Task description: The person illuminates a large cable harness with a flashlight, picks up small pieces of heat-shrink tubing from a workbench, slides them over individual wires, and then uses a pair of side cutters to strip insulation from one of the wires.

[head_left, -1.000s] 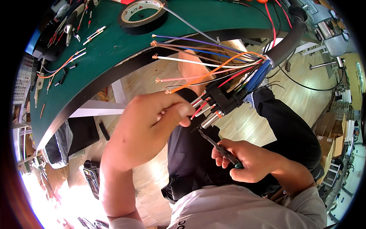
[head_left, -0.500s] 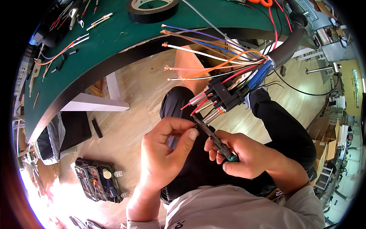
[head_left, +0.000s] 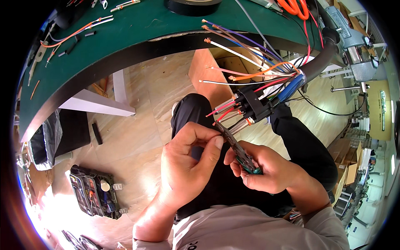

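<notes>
My right hand (head_left: 271, 168) grips a pair of pliers (head_left: 236, 146) with dark jaws and green handles, jaws pointing up and left. My left hand (head_left: 187, 162) is closed in a pinch beside the jaws; what lies between thumb and forefinger is too small to make out. Just beyond the jaw tips hangs a black connector insert (head_left: 255, 104) with metal pins and thin red wires sticking out. Behind it, a thick black cable (head_left: 320, 54) fans out into loose wires, among them a white wire (head_left: 233, 51) and an orange wire (head_left: 254, 74) with bare copper ends.
A green table (head_left: 137, 31) with a dark edge curves across the top. On it lie a roll of black tape (head_left: 193, 6) and cut wires (head_left: 79, 31). A grey vise (head_left: 354, 41) stands at its right end. A black tool case (head_left: 96, 191) sits on the floor at left.
The view has shifted, so the table sits higher and the tool case further left. Both hands and the pliers keep nearly the same pose below the connector, jaw tips still near its red wires.
</notes>
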Motion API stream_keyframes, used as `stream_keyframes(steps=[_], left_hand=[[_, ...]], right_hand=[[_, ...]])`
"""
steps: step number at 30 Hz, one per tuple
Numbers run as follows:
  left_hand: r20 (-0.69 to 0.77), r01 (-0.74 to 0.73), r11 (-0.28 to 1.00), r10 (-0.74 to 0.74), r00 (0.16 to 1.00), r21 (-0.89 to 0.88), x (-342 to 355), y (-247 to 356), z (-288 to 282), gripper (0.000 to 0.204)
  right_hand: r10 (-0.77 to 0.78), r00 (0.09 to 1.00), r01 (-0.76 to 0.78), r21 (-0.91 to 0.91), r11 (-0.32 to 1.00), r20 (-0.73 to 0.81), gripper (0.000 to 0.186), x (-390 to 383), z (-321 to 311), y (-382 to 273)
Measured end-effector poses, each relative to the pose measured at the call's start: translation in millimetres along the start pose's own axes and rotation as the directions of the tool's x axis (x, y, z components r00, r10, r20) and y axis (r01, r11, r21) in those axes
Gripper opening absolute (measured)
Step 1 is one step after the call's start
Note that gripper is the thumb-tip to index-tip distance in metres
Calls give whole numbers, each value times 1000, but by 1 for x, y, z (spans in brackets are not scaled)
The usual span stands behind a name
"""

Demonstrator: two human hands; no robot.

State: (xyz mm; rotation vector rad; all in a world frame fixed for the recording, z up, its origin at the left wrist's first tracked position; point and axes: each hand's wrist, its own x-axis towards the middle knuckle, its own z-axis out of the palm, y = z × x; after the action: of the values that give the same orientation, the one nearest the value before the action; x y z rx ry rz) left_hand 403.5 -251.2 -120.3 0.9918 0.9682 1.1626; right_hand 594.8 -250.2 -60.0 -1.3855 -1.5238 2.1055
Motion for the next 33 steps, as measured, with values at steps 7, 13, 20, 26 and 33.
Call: stream_keyframes(steps=[7, 13, 20, 26, 33], left_hand=[[50, -1, 999, 0, 999, 32, -1, 3, -1, 8], [27, -38, 999, 38, 999, 20, -1, 0, 1, 7], [-2, -47, 999, 47, 999, 15, 0, 0, 3, 6], [5, -46, 999, 46, 999, 18, 0, 1, 3, 5], [14, -57, 998, 57, 998, 2, -1, 0, 2, 5]], right_hand=[[-2, 1000, 2, 78, 997, 1, 36, -1, 2, 2], [-14, 1000, 13, 103, 995, 6, 37, -1, 2, 4], [22, 1000, -22, 82, 996, -2, 37, -3, 1, 3], [18, 1000, -17, 73, 997, -16, 36, -3, 2, 2], [-25, 999, 27, 78, 997, -27, 37, -2, 4, 5]])
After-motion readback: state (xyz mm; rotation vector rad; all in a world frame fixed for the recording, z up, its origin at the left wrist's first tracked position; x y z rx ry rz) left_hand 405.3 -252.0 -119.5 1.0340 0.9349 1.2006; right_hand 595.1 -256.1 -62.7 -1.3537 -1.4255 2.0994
